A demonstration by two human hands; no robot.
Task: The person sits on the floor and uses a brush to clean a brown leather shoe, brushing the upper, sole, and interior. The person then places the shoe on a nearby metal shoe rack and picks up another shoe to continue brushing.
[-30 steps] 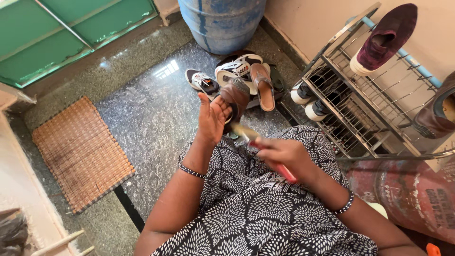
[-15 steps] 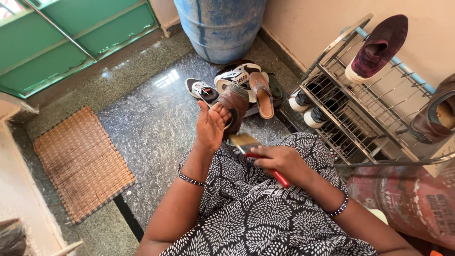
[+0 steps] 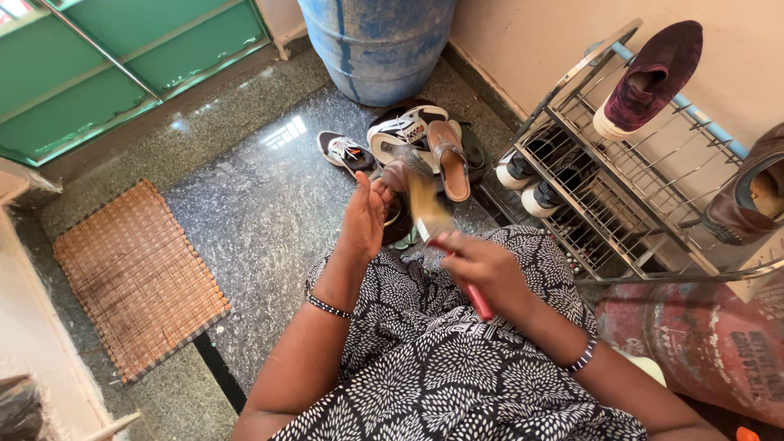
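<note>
Two hands work on one brown shoe (image 3: 398, 175): we hold it up on our left hand (image 3: 365, 214), whose fingers curl into it, just in front of the shoe pile (image 3: 425, 135) on the floor. Our right hand (image 3: 482, 265) is clenched around the red handle of a brush (image 3: 431, 216), its blurred bristles against the shoe. Right of the shoe stands a metal rack (image 3: 621, 180) with a maroon shoe (image 3: 649, 77) on top; left of it lies a woven mat (image 3: 135, 278), and beyond it a blue barrel (image 3: 380, 45).

head-worn view, looking steeply down, close over hands (image 3: 425, 237)
</note>
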